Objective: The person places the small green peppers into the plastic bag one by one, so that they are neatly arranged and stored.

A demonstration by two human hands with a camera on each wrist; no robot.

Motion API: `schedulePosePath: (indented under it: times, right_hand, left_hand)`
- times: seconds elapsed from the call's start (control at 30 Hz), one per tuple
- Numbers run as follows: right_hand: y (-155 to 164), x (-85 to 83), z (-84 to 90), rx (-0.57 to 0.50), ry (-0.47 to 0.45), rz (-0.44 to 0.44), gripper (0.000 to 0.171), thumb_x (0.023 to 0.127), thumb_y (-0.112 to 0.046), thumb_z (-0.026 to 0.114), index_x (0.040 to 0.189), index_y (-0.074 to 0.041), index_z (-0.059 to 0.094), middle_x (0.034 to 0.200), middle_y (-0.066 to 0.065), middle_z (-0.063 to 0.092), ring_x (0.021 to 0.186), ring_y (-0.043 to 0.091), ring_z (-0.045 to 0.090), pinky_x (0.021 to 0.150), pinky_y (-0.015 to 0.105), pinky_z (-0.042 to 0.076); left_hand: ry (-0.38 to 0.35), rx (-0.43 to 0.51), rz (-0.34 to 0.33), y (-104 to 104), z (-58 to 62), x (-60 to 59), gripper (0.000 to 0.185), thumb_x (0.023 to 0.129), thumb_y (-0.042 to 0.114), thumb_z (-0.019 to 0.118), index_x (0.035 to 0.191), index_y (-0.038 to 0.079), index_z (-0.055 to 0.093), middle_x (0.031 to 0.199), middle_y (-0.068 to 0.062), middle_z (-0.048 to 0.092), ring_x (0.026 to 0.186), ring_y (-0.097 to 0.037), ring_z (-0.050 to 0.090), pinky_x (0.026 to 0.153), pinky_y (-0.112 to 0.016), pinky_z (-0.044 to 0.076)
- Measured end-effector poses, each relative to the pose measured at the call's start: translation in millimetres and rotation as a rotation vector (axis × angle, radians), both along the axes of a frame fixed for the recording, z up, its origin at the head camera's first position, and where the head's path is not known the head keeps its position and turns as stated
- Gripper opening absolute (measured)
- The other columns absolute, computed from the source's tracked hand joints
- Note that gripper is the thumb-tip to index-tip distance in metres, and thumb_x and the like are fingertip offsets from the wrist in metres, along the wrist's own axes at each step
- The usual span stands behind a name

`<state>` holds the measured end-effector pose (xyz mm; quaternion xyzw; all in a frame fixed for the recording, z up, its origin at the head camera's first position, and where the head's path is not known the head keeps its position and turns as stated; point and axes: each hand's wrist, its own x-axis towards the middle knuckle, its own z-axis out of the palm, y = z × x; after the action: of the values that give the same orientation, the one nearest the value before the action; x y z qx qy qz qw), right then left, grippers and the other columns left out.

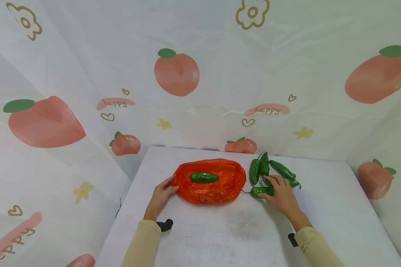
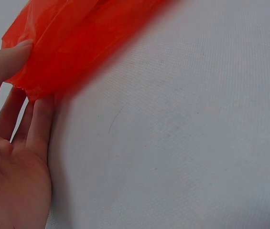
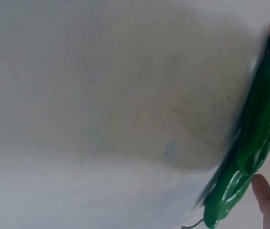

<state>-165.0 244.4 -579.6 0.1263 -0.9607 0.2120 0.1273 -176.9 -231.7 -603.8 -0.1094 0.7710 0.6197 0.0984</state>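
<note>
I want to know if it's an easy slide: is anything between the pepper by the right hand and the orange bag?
Nothing visible is. The pepper under the right hand lies just right of the orange bag, with bare table between them.

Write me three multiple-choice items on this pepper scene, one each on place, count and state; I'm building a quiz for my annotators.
1. Where is the lone green pepper? A beside the bag B on the orange bag C in a hand
2. How many peppers lie in the pile right of the bag? A two B four C seven
3. What is the left hand doing? A touching the bag's edge B holding a pepper C lifted off the table

Answers: 1 B, it lies on the plastic; 2 B, four counted; 3 A, fingers meet the bag edge.
</note>
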Motion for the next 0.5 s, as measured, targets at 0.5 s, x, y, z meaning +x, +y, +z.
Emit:
schedulePosePath:
  times: [0.5]
  right_hand:
    - [11, -4.7, -5.2, -0.084, -0.118, -0.037, 0.06, 0.068, -0.032, 0.085, 0.117, -0.006, 0.062, 0.116, 0.017, 0.06, 0.103, 0.039, 0.048, 0.088, 0.054, 0.041]
  left_hand:
    - [-0.012, 0.022, 0.009, -1, -1.6, -1.7, 0.056, 0.08, 0.041, 0.074, 0.132, 0.039, 0.054, 0.143, 0.004, 0.05, 0.138, -0.021, 0.039, 0.114, -0.046, 0.037]
